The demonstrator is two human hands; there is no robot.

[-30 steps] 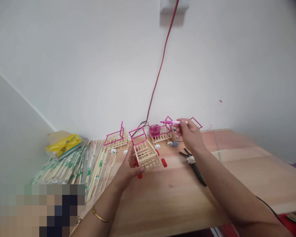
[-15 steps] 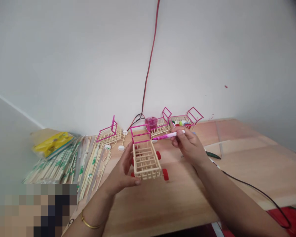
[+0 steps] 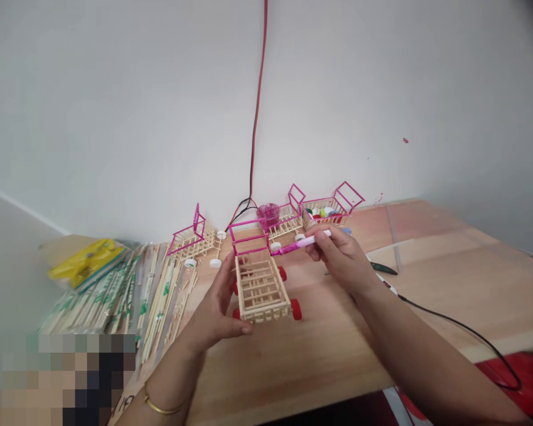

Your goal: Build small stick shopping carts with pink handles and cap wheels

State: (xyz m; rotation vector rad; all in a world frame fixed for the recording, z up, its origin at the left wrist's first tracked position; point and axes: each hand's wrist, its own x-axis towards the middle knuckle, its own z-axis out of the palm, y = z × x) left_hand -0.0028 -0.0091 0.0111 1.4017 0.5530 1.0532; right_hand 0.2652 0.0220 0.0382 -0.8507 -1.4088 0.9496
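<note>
A small wooden-stick cart (image 3: pixel 262 287) with red wheels and a pink-painted handle frame is held in my left hand (image 3: pixel 220 310), its fingers along the left side and thumb at the near end. My right hand (image 3: pixel 333 254) pinches a white paintbrush (image 3: pixel 308 241) whose front part is coated in pink. The brush tip meets or nearly meets the lower right corner of the handle frame. Beyond the cart stands a clear cup of pink paint (image 3: pixel 269 214), partly hidden behind the frame.
Similar carts with pink trim stand at the back: a left one (image 3: pixel 195 239), a middle one (image 3: pixel 288 220) and a right one (image 3: pixel 326 208) holding small coloured pieces. Packaged sticks (image 3: pixel 98 302) and a yellow bag (image 3: pixel 86 260) lie left. A black cable (image 3: pixel 453 328) crosses the right side.
The brush tip has moved slightly down and left, to the lower right corner of the handle frame. The camera view has shifted a little; both grips stay the same.
</note>
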